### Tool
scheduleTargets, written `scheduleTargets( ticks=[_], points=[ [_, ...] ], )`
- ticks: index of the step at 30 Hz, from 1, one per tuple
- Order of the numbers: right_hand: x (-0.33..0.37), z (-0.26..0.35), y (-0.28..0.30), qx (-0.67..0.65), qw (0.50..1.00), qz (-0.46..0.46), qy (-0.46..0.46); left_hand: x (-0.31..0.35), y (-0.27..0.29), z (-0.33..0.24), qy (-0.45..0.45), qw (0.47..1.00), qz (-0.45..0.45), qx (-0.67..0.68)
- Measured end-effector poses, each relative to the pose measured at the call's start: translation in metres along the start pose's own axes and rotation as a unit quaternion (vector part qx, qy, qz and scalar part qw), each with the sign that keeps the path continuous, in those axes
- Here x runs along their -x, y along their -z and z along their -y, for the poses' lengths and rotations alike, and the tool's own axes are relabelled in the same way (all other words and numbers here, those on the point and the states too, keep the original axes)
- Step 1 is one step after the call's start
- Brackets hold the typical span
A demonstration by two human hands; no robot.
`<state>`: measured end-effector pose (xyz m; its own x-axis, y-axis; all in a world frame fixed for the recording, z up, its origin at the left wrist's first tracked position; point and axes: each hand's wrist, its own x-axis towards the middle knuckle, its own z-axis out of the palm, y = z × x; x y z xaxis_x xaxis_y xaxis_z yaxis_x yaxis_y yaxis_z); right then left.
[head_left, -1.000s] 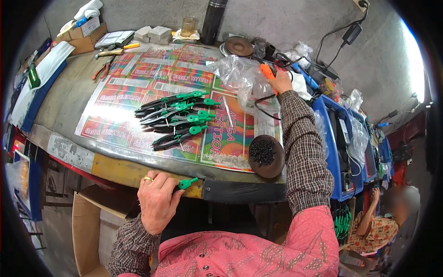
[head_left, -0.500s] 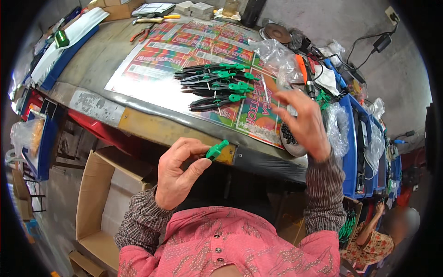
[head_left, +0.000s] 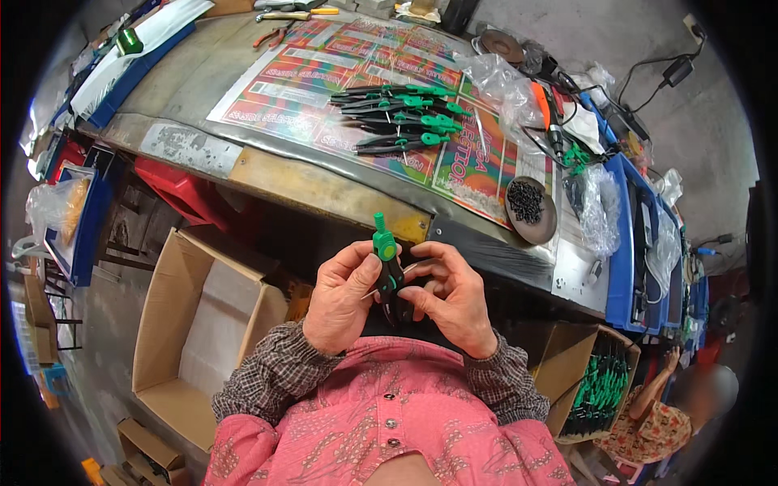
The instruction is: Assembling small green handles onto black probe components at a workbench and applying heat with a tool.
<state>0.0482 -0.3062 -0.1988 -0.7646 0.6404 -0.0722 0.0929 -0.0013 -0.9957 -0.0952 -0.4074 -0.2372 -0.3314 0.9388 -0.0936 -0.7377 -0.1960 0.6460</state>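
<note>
My left hand (head_left: 344,296) is closed on a drawing compass (head_left: 386,249) with a green ribbed knob and head and black legs. It stands upright in front of my chest, knob up, legs down. My right hand (head_left: 450,293) is beside it, thumb and fingers pinched close against the black legs; what lies between those fingertips is hidden. Several similar black and green compasses (head_left: 397,121) lie in a pile on the worktable, heads to the right. Near the table edge sits a round dish (head_left: 545,232) of small black parts (head_left: 525,200).
Printed colourful sheets (head_left: 275,101) cover part of the table. At right are blue trays (head_left: 622,279), plastic bags (head_left: 601,212) and an orange-black tool (head_left: 547,113). Below stand an open cardboard box (head_left: 158,324) and a box of green-black compasses (head_left: 601,389). A person (head_left: 648,417) sits at lower right.
My right hand has come down and left from above the dish to the compass in my left hand. The compass has turned upright, and its black legs now show. The view has shifted.
</note>
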Motion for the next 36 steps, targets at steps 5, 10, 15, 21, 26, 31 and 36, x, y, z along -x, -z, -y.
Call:
scheduleTargets(
  ticks=[5,10,15,21,26,31,36],
  points=[
    [0.005,-0.010,0.000,-0.053,0.996,0.017,-0.074,0.007,0.000,0.002,0.031,1.000,0.002,0.000],
    [0.011,-0.012,-0.002,-0.031,0.996,-0.012,-0.081,0.015,0.005,0.012,-0.020,0.990,-0.017,-0.140],
    [0.014,-0.020,-0.006,-0.032,0.994,0.000,-0.102,0.020,0.013,0.017,-0.025,0.984,-0.027,-0.177],
    [0.013,-0.026,-0.009,-0.043,0.993,0.016,-0.111,0.021,0.019,0.018,-0.009,0.985,-0.028,-0.171],
    [0.009,-0.032,-0.008,-0.067,0.990,0.026,-0.121,0.020,0.022,0.016,0.010,0.985,-0.031,-0.171],
    [0.008,-0.036,-0.009,-0.069,0.989,0.026,-0.124,0.018,0.029,0.020,0.028,0.988,-0.028,-0.147],
    [0.006,-0.040,-0.008,-0.069,0.988,0.040,-0.131,0.018,0.036,0.019,0.038,0.989,-0.003,-0.143]
  ],
)
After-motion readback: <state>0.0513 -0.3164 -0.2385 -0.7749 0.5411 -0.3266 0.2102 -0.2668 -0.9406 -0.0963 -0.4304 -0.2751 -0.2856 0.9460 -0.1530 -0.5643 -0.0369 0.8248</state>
